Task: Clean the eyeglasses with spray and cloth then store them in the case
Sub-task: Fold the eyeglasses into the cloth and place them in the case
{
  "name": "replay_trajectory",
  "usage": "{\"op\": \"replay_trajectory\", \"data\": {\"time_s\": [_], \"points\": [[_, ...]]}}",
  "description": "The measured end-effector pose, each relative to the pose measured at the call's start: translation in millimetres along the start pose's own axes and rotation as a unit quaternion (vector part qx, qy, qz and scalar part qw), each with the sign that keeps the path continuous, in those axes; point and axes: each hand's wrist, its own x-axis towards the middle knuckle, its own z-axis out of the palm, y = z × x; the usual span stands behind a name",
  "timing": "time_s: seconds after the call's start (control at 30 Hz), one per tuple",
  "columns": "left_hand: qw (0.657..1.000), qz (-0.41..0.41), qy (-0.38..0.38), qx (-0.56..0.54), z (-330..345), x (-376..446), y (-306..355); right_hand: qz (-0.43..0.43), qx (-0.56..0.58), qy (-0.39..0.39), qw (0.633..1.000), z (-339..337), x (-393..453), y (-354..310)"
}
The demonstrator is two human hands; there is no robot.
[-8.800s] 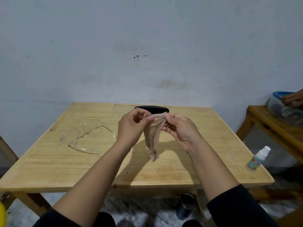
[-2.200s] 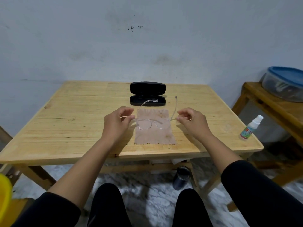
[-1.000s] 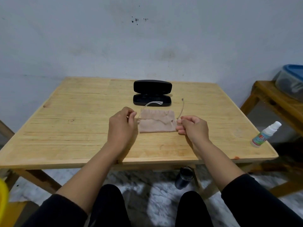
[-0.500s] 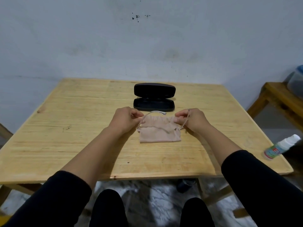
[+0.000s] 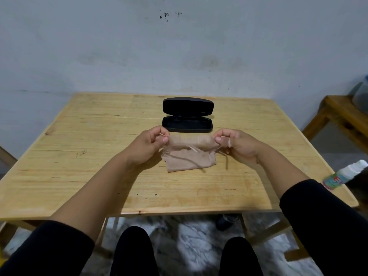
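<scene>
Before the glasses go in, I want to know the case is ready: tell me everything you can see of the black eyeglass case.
The black oblong eyeglass case is a hard-looking, matte clamshell with rounded ends. It stands open on the pale wooden table, toward the far side at the middle, its lid tilted up behind the shallow tray. The dark inside shows nothing in it. It lies just beyond the beige cloth held by both hands; neither hand touches it.

The only print in view is on the label of the spray bottle (image 5: 343, 177), which lies at the table's edge beyond the right hand (image 5: 237, 145), well apart from it. Red marks show on that green and white label, too blurred to read. The black case (image 5: 187, 115) just past both hands carries no legible marking.
</scene>
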Motion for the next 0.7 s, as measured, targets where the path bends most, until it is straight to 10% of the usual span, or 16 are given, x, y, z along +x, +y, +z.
{"op": "replay_trajectory", "data": {"time_s": [0.7], "points": [[0.987, 0.002, 0.119, 0.109, 3.4, -30.5, -15.0, -0.073, 0.004, 0.168, 0.983, 20.8, -38.4, 13.1]]}}
